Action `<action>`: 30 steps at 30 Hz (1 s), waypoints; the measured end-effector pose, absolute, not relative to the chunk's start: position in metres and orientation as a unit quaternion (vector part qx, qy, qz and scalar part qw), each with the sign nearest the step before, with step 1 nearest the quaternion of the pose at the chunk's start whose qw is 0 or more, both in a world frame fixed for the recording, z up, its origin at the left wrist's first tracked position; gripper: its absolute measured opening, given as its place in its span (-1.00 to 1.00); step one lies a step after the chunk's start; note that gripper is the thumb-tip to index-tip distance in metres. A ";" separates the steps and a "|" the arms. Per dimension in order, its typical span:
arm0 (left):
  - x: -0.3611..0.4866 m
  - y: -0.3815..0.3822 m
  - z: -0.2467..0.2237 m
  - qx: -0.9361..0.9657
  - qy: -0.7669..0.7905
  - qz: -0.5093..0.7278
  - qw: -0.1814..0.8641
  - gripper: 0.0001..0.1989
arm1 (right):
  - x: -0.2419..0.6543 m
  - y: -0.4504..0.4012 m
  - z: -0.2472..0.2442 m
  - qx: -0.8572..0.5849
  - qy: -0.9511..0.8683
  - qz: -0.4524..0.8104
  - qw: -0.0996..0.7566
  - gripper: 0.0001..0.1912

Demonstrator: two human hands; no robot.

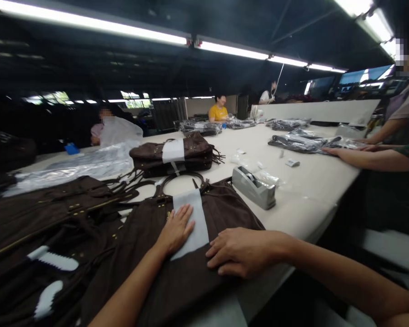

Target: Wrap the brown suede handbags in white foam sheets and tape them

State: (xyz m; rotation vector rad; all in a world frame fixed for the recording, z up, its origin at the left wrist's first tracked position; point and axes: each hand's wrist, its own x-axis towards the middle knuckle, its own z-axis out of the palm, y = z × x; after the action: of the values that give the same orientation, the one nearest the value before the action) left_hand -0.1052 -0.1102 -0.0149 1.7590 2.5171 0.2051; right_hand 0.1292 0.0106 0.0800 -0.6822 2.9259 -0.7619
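A dark brown handbag (pixel 225 206) lies flat at the near edge of the table, its round handles pointing away from me. A strip of white paper (pixel 194 225) runs across its top and down its front. My left hand (pixel 179 228) rests flat on the strip, fingers stretched out. To the right of the strip, my right hand (pixel 241 252) lies palm down on the bag's front, fingers slightly bent and holding nothing. Just beyond the bag stands a grey tape dispenser (pixel 254 188).
Another brown bag (pixel 153 156) with a white band sits behind. More brown bags (pixel 47 218) pile up at left beside clear plastic bags (pixel 85 161). At right, a co-worker's hands (pixel 341 152) touch a plastic-wrapped bag (pixel 300 141). Paper scraps lie on the white table (pixel 313 190).
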 end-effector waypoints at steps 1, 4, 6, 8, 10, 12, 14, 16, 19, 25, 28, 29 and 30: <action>-0.106 -0.110 -0.017 0.573 0.815 0.078 0.031 -0.41 | 0.147 0.003 0.087 -0.212 0.933 -0.290 0.009 -0.67; -0.108 -0.111 -0.021 0.577 0.809 0.110 0.028 -0.40 | 0.200 -0.017 0.095 -0.155 0.891 -0.427 -0.005 -0.67; -0.108 -0.111 -0.021 0.580 0.805 0.125 0.025 -0.40 | 0.231 -0.031 0.085 -0.101 0.866 -0.490 0.009 -0.70; -0.109 -0.111 -0.021 0.582 0.801 0.136 0.020 -0.41 | 0.255 -0.044 0.060 -0.034 0.869 -0.493 -0.014 -0.72; -0.109 -0.112 -0.020 0.584 0.798 0.146 0.013 -0.42 | 0.270 -0.058 0.023 0.036 0.903 -0.413 -0.110 -0.63; -0.110 -0.112 -0.020 0.587 0.795 0.155 0.007 -0.42 | 0.277 -0.071 -0.015 0.084 0.930 -0.274 -0.230 -0.43; -0.109 -0.111 -0.019 0.592 0.789 0.167 0.006 -0.42 | 0.275 -0.082 -0.045 0.090 0.936 -0.164 -0.300 -0.31; -0.108 -0.111 -0.019 0.601 0.778 0.180 0.012 -0.44 | 0.267 -0.088 -0.058 0.061 0.939 -0.106 -0.321 -0.34; -0.102 -0.113 -0.017 0.618 0.761 0.194 0.038 -0.45 | 0.247 -0.085 -0.042 -0.017 0.942 -0.097 -0.320 -0.53; -0.087 -0.120 -0.008 0.632 0.748 0.184 0.086 -0.28 | 0.206 -0.071 0.031 -0.062 0.941 -0.040 -0.331 -0.91; -0.087 -0.124 -0.014 0.630 0.752 0.175 0.086 -0.29 | 0.190 -0.062 0.035 -0.018 0.970 -0.095 -0.223 -0.87; -0.088 -0.126 -0.020 0.633 0.751 0.170 0.076 -0.30 | 0.186 -0.057 0.031 0.014 0.976 -0.131 -0.171 -0.86; -0.090 -0.128 -0.027 0.638 0.750 0.167 0.055 -0.30 | 0.182 -0.053 0.026 0.049 0.976 -0.170 -0.126 -0.83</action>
State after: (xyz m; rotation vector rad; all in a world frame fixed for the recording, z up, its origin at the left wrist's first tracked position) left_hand -0.0898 -0.1275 -0.0265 1.9355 2.2767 0.5070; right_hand 0.1823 -0.0529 0.0258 0.1691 3.3390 -0.5805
